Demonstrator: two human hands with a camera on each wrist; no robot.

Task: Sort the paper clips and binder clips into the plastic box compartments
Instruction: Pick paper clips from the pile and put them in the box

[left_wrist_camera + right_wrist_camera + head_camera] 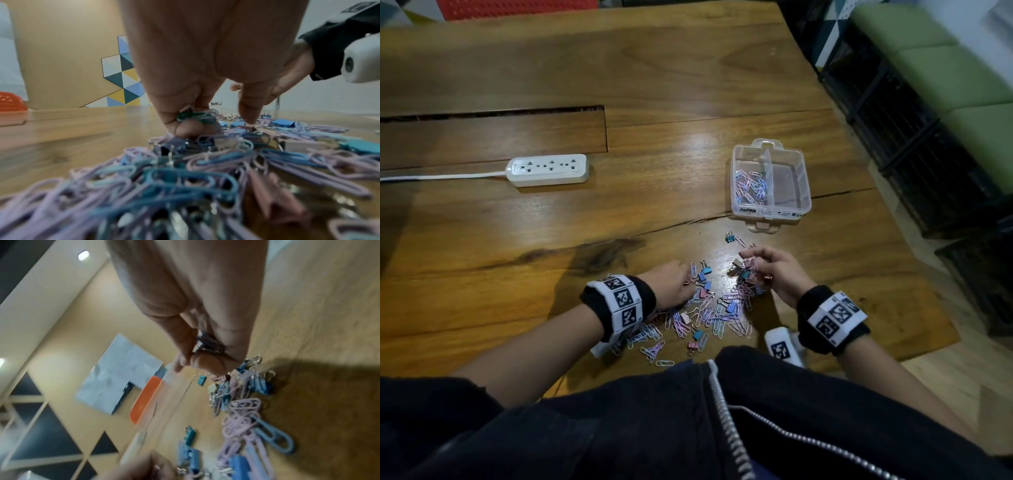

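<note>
A clear plastic box (789, 185) with two compartments stands on the wooden table; its left compartment holds pink and blue paper clips (751, 186), and the right one looks bare. Nearer me lies a mixed pile of paper clips and binder clips (715, 308) (185, 178) (242, 410). My left hand (678, 279) (185, 128) rests on the pile's left edge and pinches a small bunch of green and pink paper clips (195, 116). Just above the pile's far right side, my right hand (756, 260) (205, 360) holds a few clips (207, 344), with pink paper clips hanging from its fingers.
A white power strip (548, 169) with its cable lies far left, behind it a long slot (493, 113) in the tabletop. The table's right edge runs close past the box, with black wire crates (928, 154) beyond. Two stray clips (732, 238) lie between pile and box.
</note>
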